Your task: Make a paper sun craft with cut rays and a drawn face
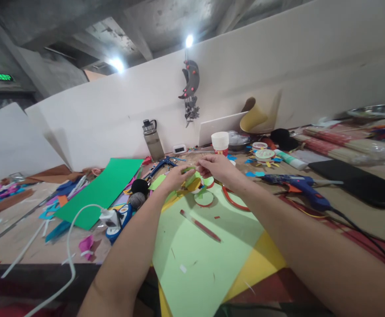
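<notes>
My left hand (pixel 176 178) is over the far end of a pale green sheet (pixel 192 246). Its fingers close at the edge of a small green paper piece (pixel 188 170). Just to the right, my right hand (pixel 216 168) pinches with thumb and fingertips; whatever lies between them is too small to name. Below both hands are yellow and green paper cutouts (pixel 194 185) and a white disc with a red rim (pixel 204 199). A reddish-brown pen-like stick (pixel 201 225) lies on the sheet. Close to my right wrist is a curved red strip (pixel 234 201).
A blue glue gun (pixel 298 185) with its cord lies on the right, near a black flat slab (pixel 357 180). Paper cups (pixel 220 141) and a bottle (pixel 153 141) stand behind. On the left are a green sheet (pixel 103 191) and a power strip (pixel 121 220) with a white cable.
</notes>
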The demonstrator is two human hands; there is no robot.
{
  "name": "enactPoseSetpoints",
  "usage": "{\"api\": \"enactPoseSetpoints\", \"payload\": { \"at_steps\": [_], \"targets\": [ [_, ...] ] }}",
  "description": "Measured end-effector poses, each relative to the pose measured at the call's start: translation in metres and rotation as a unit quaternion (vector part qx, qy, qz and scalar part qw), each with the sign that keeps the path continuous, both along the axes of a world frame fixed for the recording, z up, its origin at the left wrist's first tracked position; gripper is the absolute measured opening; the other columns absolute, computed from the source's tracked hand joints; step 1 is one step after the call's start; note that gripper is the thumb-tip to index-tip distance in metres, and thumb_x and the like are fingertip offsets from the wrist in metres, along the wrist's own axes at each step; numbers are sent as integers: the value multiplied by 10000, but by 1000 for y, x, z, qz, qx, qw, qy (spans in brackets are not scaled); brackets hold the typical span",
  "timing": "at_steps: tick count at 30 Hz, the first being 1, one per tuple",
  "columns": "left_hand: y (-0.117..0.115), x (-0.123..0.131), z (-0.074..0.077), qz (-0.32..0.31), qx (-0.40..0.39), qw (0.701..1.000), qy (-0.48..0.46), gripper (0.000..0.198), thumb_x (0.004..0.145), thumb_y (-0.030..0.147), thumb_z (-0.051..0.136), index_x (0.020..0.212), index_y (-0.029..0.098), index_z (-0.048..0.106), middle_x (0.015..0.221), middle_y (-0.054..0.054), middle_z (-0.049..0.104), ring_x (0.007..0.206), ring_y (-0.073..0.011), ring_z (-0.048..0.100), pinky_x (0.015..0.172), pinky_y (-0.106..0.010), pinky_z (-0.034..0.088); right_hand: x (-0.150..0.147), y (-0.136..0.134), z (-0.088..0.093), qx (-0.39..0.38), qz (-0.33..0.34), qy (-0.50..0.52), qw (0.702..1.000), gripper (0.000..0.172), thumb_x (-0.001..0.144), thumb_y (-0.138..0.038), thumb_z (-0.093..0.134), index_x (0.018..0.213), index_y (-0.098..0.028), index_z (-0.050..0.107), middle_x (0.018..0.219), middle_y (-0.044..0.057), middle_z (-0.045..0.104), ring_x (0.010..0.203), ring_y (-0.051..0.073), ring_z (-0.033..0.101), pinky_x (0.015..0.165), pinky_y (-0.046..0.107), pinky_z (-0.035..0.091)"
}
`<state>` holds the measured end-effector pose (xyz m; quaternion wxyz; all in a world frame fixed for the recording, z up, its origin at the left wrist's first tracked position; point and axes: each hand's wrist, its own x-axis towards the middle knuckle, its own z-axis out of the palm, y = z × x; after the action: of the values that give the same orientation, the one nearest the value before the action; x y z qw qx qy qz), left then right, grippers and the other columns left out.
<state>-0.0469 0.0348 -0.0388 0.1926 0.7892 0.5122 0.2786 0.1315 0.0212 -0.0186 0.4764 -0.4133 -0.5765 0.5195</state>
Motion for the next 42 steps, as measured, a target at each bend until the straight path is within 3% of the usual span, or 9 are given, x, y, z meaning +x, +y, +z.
{"api": "enactPoseSetpoints", "payload": {
  "at_steps": [5,12,17,24,27,29,33,36,42],
  "targets": [
    [-7,0,2,-33,-49,998,8,384,817,463,540,1024,182,700,778,-36,683,629,-138,561,589,-226,434,0,2,-2,-2,-4,14,1000,156,832,-151,546,698,-159,625,557,-14,615,470,70,551,472,168,474],
    [4,-4,-13,-11,-62,997,48,447,827,550,461,712,184,690,635,-19,614,572,-137,494,572,-231,384,3,-4,7,3,-5,42,999,223,877,-258,517,700,-150,598,574,9,605,483,80,555,486,183,473],
    [5,-3,-13,-2,-19,996,86,530,841,579,418,538,180,593,510,-13,522,501,-132,424,530,-247,334,11,-11,20,89,-27,105,990,285,864,-405,532,747,-157,611,602,4,580,502,81,535,512,196,459],
    [3,-1,-9,44,-38,998,-8,384,811,526,529,727,175,660,555,-11,577,522,-134,500,525,-235,367,29,-12,34,195,-158,132,959,301,897,-435,399,783,-210,563,592,-18,475,428,70,365,396,192,311],
    [6,-5,-5,122,-61,980,-145,305,763,408,642,960,176,631,571,0,598,493,-130,533,495,-227,395,32,-6,31,160,-192,49,967,226,867,-359,446,778,-201,580,580,-15,509,415,78,363,401,218,292],
    [8,-11,-3,160,-97,957,-221,240,744,322,663,921,167,613,562,5,596,473,-128,547,483,-230,418,30,-1,23,143,-173,-91,970,171,814,-321,530,758,-185,618,601,6,577,474,106,454,462,240,342],
    [13,-22,-2,192,-154,937,-246,94,721,212,640,669,144,601,509,-9,581,482,-144,586,515,-254,471,22,4,3,170,-87,-391,900,196,810,-304,541,721,-185,668,722,53,674,692,178,593,624,263,401],
    [15,-27,-6,203,-167,935,-237,125,740,228,618,644,151,596,500,-16,586,474,-152,588,510,-267,476,17,5,-9,164,-52,-436,883,247,804,-392,559,736,-188,678,744,80,689,740,211,618,644,277,411],
    [17,-31,-11,228,-120,950,-177,201,730,345,664,666,162,613,558,-26,609,533,-142,587,546,-246,453,8,-6,-21,153,23,-499,852,799,660,-639,639,1282,-156,505,1199,188,616,1041,319,596,778,349,457]
  ]
}}
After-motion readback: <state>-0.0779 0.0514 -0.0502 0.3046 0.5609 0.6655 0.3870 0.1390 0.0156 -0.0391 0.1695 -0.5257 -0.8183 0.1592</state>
